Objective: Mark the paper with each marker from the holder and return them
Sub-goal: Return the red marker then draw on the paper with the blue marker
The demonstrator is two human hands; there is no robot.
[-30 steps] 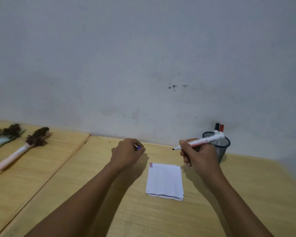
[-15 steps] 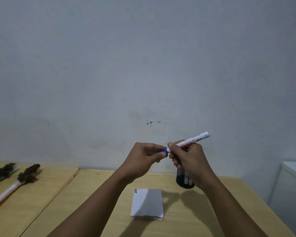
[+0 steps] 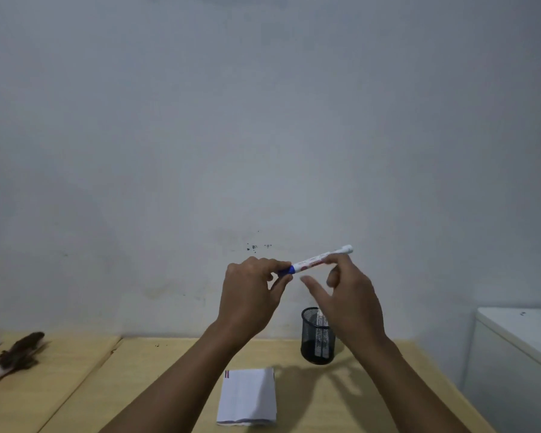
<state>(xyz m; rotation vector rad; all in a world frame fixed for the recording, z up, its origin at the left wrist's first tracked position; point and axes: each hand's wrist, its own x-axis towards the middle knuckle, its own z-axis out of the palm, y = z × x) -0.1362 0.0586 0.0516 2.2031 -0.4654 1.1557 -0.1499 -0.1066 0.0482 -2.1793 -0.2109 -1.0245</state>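
Observation:
A white marker with a blue cap (image 3: pixel 316 260) is held level in the air in front of the wall. My left hand (image 3: pixel 250 295) pinches its blue capped end. My right hand (image 3: pixel 349 295) has its fingers spread, with only a fingertip resting on the barrel. Below them a black mesh holder (image 3: pixel 317 337) stands on the wooden table (image 3: pixel 169 364), with other markers showing through the mesh. A small white paper (image 3: pixel 247 396) lies in front of the holder, with short coloured lines at its top left corner.
Two brushes with dark bristles and pale handles (image 3: pixel 16 354) lie on the adjoining table at the left. A white cabinet (image 3: pixel 519 364) stands at the right. A pale wall (image 3: pixel 263 120) runs right behind the table.
The cap has gone onto the marker's tip. Both hands rose above the table, the view tilted up, and my right hand loosened its grip and spread its fingers.

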